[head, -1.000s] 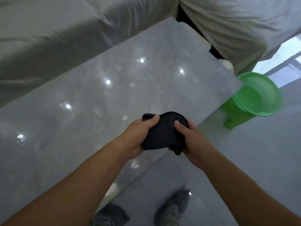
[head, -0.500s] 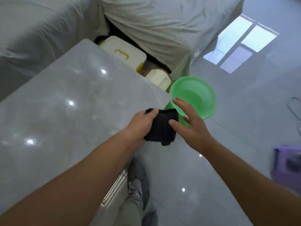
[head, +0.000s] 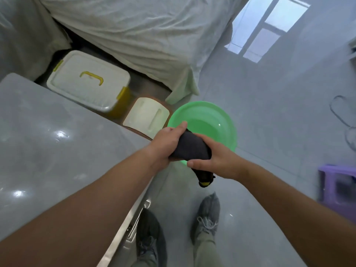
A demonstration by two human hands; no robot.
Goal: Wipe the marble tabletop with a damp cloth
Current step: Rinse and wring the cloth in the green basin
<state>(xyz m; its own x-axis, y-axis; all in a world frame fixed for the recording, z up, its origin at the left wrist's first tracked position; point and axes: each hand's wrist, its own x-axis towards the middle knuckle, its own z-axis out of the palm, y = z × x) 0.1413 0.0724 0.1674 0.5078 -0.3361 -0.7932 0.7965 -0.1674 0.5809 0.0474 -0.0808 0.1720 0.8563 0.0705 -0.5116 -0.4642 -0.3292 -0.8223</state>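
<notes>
A dark, bunched-up cloth [head: 189, 147] is held between both hands, off the table's corner and above the near rim of a green basin [head: 215, 124]. My left hand [head: 166, 141] grips its left end. My right hand [head: 215, 157] wraps round its right part, and a tail with a yellow tag hangs below that hand. The grey marble tabletop [head: 48, 141] fills the left of the view, glossy with light reflections. The basin stands on the floor just past the table's corner; I cannot tell whether it holds water.
A white storage box with yellow handle and clips [head: 88, 83] and a cream lid-like object [head: 146, 116] sit on the floor beyond the table. Sheet-covered furniture [head: 144, 35] stands behind. A purple stool [head: 337, 184] is at right. My shoes [head: 208, 214] stand on the tiled floor.
The view has swung right, off the tabletop toward the basin. Both hands carried the cloth from over the table to above the basin's rim. My right hand, open half a second ago, now grips the cloth.
</notes>
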